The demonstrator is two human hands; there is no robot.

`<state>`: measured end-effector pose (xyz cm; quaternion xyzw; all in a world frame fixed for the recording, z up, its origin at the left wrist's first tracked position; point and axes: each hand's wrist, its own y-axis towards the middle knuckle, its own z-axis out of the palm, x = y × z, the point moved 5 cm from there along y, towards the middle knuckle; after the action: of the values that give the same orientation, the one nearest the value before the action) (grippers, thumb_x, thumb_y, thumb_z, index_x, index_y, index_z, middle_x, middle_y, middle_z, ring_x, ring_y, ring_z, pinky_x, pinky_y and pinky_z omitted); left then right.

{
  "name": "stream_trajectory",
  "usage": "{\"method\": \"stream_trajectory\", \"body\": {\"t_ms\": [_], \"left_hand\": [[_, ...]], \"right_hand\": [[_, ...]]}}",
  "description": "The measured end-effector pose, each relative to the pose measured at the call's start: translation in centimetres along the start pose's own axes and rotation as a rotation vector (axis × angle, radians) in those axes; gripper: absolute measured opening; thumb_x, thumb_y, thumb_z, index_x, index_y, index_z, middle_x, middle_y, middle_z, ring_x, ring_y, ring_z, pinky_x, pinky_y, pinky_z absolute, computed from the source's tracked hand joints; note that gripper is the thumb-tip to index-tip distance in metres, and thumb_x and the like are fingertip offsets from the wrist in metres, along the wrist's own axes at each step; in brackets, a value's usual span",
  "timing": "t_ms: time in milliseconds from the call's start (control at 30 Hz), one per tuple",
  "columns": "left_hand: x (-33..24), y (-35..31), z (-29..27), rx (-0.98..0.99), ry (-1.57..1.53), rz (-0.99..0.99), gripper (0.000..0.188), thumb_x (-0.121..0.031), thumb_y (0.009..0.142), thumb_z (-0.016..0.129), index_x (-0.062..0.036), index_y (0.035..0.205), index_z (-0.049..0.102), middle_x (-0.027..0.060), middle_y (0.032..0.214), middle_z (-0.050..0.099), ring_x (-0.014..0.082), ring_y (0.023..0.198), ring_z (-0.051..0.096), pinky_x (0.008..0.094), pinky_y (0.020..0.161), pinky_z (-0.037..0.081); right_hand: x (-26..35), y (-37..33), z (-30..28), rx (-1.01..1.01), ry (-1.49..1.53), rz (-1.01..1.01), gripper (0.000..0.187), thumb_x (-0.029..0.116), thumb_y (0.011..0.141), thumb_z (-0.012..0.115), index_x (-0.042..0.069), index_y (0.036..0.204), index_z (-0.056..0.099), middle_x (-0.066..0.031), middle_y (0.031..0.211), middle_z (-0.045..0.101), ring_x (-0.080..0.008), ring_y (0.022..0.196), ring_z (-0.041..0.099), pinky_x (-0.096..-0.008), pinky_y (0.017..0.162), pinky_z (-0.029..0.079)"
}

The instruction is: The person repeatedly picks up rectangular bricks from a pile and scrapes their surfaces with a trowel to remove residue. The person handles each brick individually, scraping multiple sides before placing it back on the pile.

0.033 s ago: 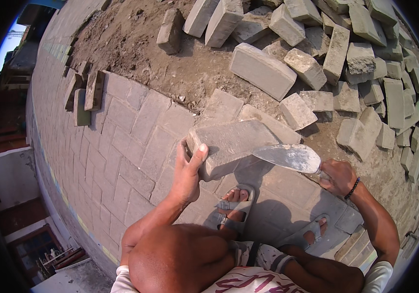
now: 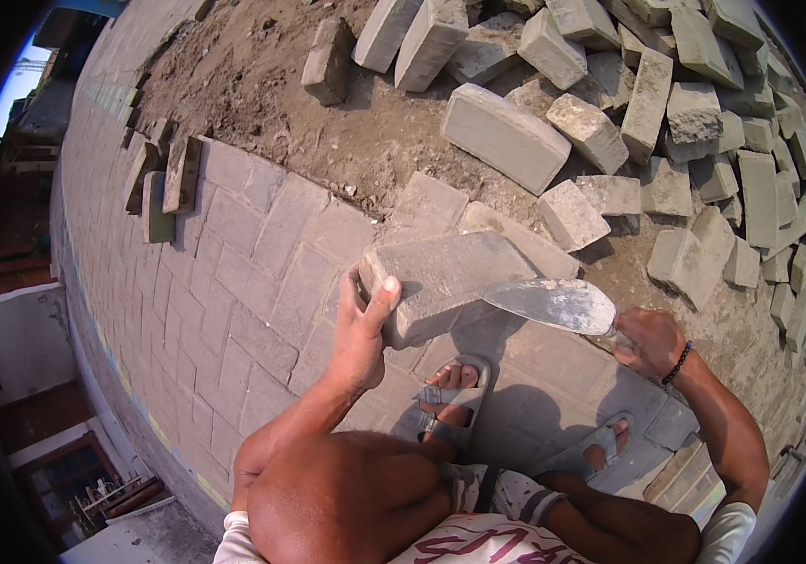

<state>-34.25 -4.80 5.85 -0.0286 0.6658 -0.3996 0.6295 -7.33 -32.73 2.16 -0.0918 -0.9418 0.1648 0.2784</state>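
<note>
Gripped at its left end by my left hand point(image 2: 367, 318) is a grey concrete paving block point(image 2: 450, 268), tilted above the pavement, thumb on its near end. My right hand point(image 2: 652, 343) is closed around the handle of a pointing trowel point(image 2: 553, 303), its blade smeared with pale grey residue. The blade's tip reaches the block's lower right edge; whether they touch I cannot tell. Below the block, its shadow falls on the laid pavers point(image 2: 224, 310). Most of the trowel's handle is hidden in my fist.
Bare soil point(image 2: 262, 94) borders the pavers on the far side. A heap of loose grey blocks point(image 2: 647, 103) covers the upper right, with one larger block point(image 2: 505, 136) lying on the soil. Several upright blocks point(image 2: 180, 176) stand at the left. My sandalled foot point(image 2: 450, 395) is just below the block.
The trowel blade has shifted very slightly left along the block's edge. Both hands and the block look the same.
</note>
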Motion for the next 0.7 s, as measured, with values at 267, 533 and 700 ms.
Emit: {"method": "stream_trajectory", "body": {"t_ms": [267,533,700], "left_hand": [[-1.3,0.7,0.8,0.005,0.023,-0.030,0.071,-0.035,0.091,0.069,0.0019,0.137,0.029,0.0183,0.123,0.048,0.0244,0.110,0.056,0.0383,0.082,0.056],[-0.7,0.6,1.4,-0.048,-0.096,-0.078,0.067,-0.033,0.091,0.070,0.0012,0.129,0.027,0.0185,0.119,0.048,0.0241,0.105,0.058,0.0399,0.080,0.057],[-1.0,-0.2,2.3,-0.043,-0.048,-0.024,0.069,-0.031,0.088,0.074,0.0013,0.129,0.029,0.0179,0.117,0.048,0.0219,0.105,0.057,0.0368,0.082,0.055]], "right_hand": [[3.0,0.7,-1.4,0.038,0.064,-0.103,0.030,0.020,0.074,0.070,0.011,0.101,0.063,-0.0118,0.084,0.060,-0.0334,0.075,0.064,-0.0443,0.065,0.052],[7.8,-1.2,-3.2,0.077,0.301,0.058,0.030,0.024,0.080,0.067,0.001,0.096,0.058,-0.0189,0.076,0.057,-0.0400,0.066,0.060,-0.0456,0.058,0.048],[9.6,-1.0,-4.3,0.159,0.195,0.044,0.035,0.032,0.080,0.067,0.003,0.097,0.058,-0.0167,0.079,0.061,-0.0373,0.070,0.063,-0.0459,0.063,0.051]]}}
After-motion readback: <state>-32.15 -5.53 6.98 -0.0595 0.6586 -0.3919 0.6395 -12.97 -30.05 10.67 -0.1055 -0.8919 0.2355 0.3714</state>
